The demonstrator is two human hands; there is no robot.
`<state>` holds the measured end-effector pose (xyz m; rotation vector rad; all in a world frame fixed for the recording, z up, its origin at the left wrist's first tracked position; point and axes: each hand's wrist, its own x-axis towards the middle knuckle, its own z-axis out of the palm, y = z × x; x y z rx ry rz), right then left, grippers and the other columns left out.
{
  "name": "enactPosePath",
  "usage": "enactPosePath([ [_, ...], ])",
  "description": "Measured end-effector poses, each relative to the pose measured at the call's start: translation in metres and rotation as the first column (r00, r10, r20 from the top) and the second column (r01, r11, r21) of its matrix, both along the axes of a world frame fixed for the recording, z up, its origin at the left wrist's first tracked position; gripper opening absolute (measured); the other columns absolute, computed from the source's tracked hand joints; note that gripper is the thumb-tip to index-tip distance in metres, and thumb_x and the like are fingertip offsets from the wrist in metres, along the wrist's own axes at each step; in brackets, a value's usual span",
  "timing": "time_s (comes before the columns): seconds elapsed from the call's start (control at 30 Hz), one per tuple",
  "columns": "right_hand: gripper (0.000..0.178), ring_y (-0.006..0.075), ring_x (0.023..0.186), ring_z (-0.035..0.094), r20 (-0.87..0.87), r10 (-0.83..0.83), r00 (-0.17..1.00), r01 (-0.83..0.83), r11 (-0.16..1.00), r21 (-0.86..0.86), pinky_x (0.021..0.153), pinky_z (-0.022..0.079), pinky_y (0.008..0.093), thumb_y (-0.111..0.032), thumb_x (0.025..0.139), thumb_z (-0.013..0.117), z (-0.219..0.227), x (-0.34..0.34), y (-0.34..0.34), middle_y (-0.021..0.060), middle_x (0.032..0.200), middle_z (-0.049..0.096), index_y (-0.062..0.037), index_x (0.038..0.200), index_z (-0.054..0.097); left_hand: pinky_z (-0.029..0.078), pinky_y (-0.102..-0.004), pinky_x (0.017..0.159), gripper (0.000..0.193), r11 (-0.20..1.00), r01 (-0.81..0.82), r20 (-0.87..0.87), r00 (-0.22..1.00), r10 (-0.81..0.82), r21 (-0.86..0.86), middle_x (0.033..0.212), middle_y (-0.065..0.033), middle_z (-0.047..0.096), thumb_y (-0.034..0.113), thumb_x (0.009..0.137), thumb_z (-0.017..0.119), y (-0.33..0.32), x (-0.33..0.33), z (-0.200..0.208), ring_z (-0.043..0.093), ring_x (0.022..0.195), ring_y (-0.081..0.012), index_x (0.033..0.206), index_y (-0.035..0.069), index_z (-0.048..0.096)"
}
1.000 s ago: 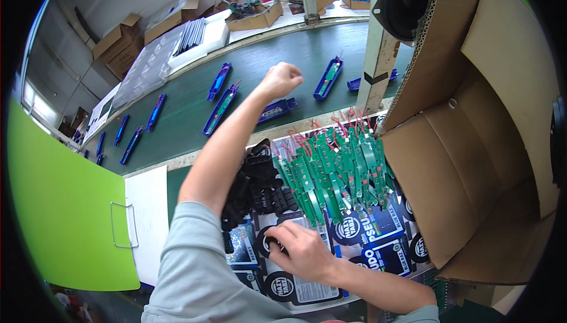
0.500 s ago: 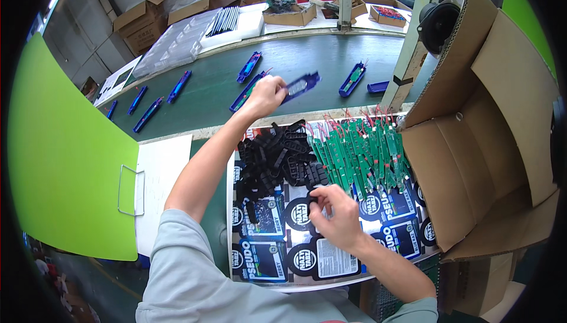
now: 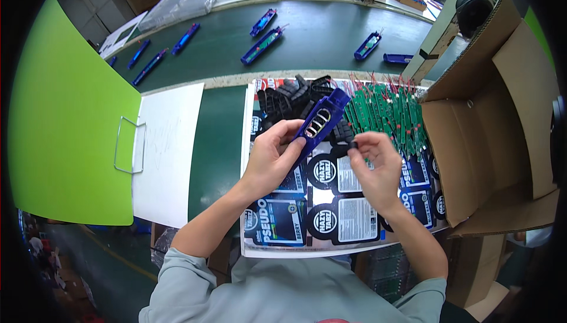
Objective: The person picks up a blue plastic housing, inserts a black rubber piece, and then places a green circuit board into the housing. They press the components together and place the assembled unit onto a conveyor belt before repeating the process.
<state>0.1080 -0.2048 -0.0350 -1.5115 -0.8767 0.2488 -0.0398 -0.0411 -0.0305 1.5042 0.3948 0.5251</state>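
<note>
In my left hand (image 3: 270, 160) is a long blue plastic housing (image 3: 332, 107), tilted up to the right, with a row of oval slots along its middle. Thumb and fingers grip its lower end. Just right of the housing, my right hand (image 3: 378, 168) pinches a small black piece (image 3: 353, 145) between thumb and fingertips; its exact shape is hard to make out. Behind the housing lies a heap of black ridged rubber pieces (image 3: 277, 103), partly hidden by it. Beside that heap, green circuit boards (image 3: 387, 113) with red wires are laid in a dense row.
A printed sheet (image 3: 295, 228) covers the work board. Beyond it, a green belt (image 3: 224, 45) carries several blue housings, some with boards inside. An open cardboard box (image 3: 472, 163) stands at right. At left are a lime-green panel (image 3: 71, 128) and a white sheet (image 3: 165, 157).
My left hand has brought the blue housing back from over the belt to above the work board. My right hand has moved up and right, close to it. The view has shifted.
</note>
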Motion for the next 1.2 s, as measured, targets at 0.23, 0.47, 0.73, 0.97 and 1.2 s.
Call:
enactPosePath([
  [0.23, 0.017, 0.0131, 0.074, 0.065, 0.132, -0.042, 0.99, 0.043, 0.999, -0.009, 0.067, 0.053, 0.0266, 0.004, 0.081, 0.075, 0.032, -0.006, 0.016, 0.0088, 0.09, 0.069, 0.0024, 0.097, 0.068, 0.053, -0.0248, 0.092, 0.028, 1.0, 0.028, 0.052, 0.998, -0.028, -0.007, 0.114, -0.0079, 0.066, 0.0, 0.1, 0.057, -0.007, -0.004, -0.014, 0.063, 0.104, -0.0102, 0.127, -0.005, 0.057],
  [0.47, 0.015, 0.0231, 0.085, 0.052, 0.585, -0.157, 0.796, 0.241, 0.968, -0.068, 0.074, 0.037, 0.0376, -0.009, 0.075, 0.08, 0.033, -0.022, 0.037, 0.0067, 0.088, 0.054, -0.0051, 0.086, 0.071, 0.053, -0.0266, 0.092, 0.03, 0.998, 0.029, 0.047, 0.999, -0.027, -0.051, 0.113, -0.0082, 0.065, 0.002, 0.096, 0.064, -0.014, -0.009, -0.013, 0.063, 0.104, -0.0118, 0.125, -0.005, 0.059],
  [0.73, 0.028, 0.0239, 0.087, 0.053, 0.785, -0.17, 0.596, 0.324, 0.945, -0.041, 0.078, 0.035, 0.0389, -0.012, 0.073, 0.082, 0.029, -0.028, 0.039, 0.006, 0.092, 0.054, -0.0077, 0.096, 0.067, 0.055, -0.0266, 0.078, 0.019, 0.994, -0.087, 0.04, 0.996, 0.085, 0.067, 0.098, -0.0081, 0.069, 0.005, 0.093, 0.068, -0.014, -0.006, -0.017, 0.066, 0.09, -0.012, 0.11, -0.005, 0.068],
  [0.97, 0.058, 0.0228, 0.085, 0.053, 0.411, -0.146, 0.9, 0.242, 0.951, -0.192, 0.079, 0.041, 0.039, -0.014, 0.07, 0.085, 0.043, -0.021, 0.037, 0.0083, 0.097, 0.054, -0.0054, 0.12, 0.057, 0.052, -0.0301, 0.067, 0.018, 0.864, -0.258, 0.161, 0.965, 0.208, 0.432, 0.09, -0.0131, 0.068, -0.005, 0.084, 0.071, -0.018, -0.009, -0.005, 0.065, 0.076, -0.0206, 0.102, -0.004, 0.069],
  [1.2, 0.047, 0.0112, 0.083, 0.06, 0.128, 0.122, 0.984, -0.104, 0.985, -0.137, 0.066, 0.046, 0.0266, -0.017, 0.081, 0.083, 0.033, 0.014, 0.021, 0.0045, 0.095, 0.061, -0.0024, 0.12, 0.061, 0.05, -0.0251, 0.067, 0.015, 0.954, -0.154, 0.067, 0.988, 0.142, 0.257, 0.09, -0.0078, 0.068, -0.001, 0.091, 0.067, -0.018, -0.009, -0.018, 0.063, 0.077, -0.0118, 0.106, -0.003, 0.069],
])
